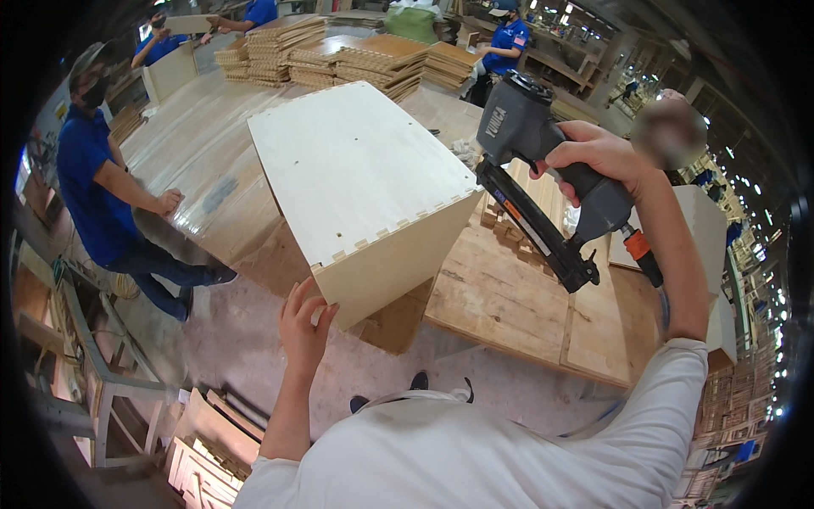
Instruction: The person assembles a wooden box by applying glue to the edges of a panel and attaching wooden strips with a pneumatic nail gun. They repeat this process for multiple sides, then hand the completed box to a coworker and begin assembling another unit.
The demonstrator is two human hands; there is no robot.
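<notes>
My right hand (598,157) is closed round the handle of a black pneumatic nail gun (530,127), raised to the right of a pale wooden box. An orange fitting joins the gun's handle to an air hose. The wooden box (365,170) has finger joints along its edges and a few small holes in its upper panel. Its near lower corner is touched by my left hand (305,322), whose fingers lie bent against the edge; the thumb rests on the front panel. The gun's nose is apart from the box, close to its right top corner.
Under the box is a wooden worktable (500,297), with small wood strips (509,229) on it. Stacked jointed panels (288,51) lie at the back. A co-worker in blue (102,170) stands left of the table; others work farther off. A wooden frame (119,390) stands lower left.
</notes>
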